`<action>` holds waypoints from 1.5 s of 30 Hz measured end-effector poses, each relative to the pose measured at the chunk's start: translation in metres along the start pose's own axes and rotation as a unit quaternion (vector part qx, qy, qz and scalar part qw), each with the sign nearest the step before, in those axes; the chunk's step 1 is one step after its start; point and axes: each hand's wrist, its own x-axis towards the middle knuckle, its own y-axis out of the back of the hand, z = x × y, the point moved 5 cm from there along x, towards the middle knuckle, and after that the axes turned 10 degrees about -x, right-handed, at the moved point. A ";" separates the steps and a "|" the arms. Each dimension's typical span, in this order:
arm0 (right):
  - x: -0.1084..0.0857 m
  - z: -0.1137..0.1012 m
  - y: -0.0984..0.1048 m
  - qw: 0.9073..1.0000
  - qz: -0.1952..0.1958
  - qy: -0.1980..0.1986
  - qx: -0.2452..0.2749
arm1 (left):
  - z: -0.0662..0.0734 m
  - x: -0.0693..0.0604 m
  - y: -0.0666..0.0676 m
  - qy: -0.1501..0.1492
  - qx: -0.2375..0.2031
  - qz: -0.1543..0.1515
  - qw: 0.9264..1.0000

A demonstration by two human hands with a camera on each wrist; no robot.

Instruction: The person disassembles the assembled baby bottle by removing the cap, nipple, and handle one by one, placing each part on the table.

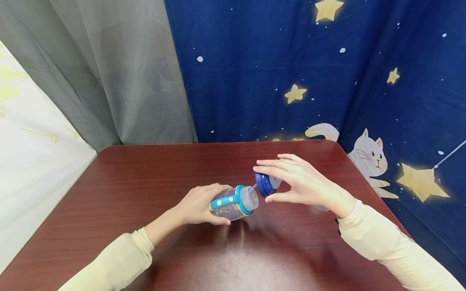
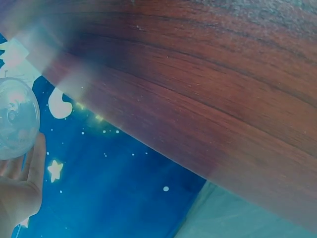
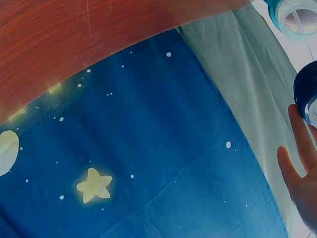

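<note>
Gripped in my left hand (image 1: 204, 204) (image 2: 20, 196) is a clear bottle (image 1: 229, 211) with a teal collar and handle, tilted with its open mouth toward the right; its round base (image 2: 19, 119) shows at the left edge of the left wrist view. My right hand (image 1: 302, 182) (image 3: 304, 178) holds a dark blue lid (image 1: 264, 185) (image 3: 306, 91) between thumb and fingers, just right of the mouth. A thin clear straw (image 1: 253, 186) runs from the lid to the bottle's mouth (image 3: 299, 17). The lid stands apart from the rim.
Below my right wrist, a clear rounded object (image 1: 321, 208) lies mostly hidden on the brown table (image 1: 145, 169). Behind the table hang a grey curtain (image 1: 138, 81) and a blue star-patterned curtain (image 1: 247, 81). White cloth (image 1: 32, 161) hangs at the left.
</note>
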 end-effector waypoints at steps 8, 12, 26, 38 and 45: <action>0.001 0.002 0.006 1.000 0.006 -0.005 -0.011 | -0.001 0.000 -0.001 0.007 -0.005 -0.004 1.000; 0.001 0.004 0.009 1.000 0.012 -0.007 -0.014 | -0.002 0.000 -0.002 0.011 -0.004 -0.009 1.000; 0.003 0.008 0.025 0.999 0.046 -0.013 -0.023 | -0.004 0.001 -0.001 0.010 -0.003 -0.006 1.000; 0.005 0.010 0.039 0.996 0.076 -0.016 -0.039 | -0.005 0.001 -0.003 0.009 -0.003 -0.005 1.000; 0.003 0.011 0.040 0.996 0.076 -0.022 -0.043 | -0.006 0.000 -0.003 0.008 -0.001 -0.002 1.000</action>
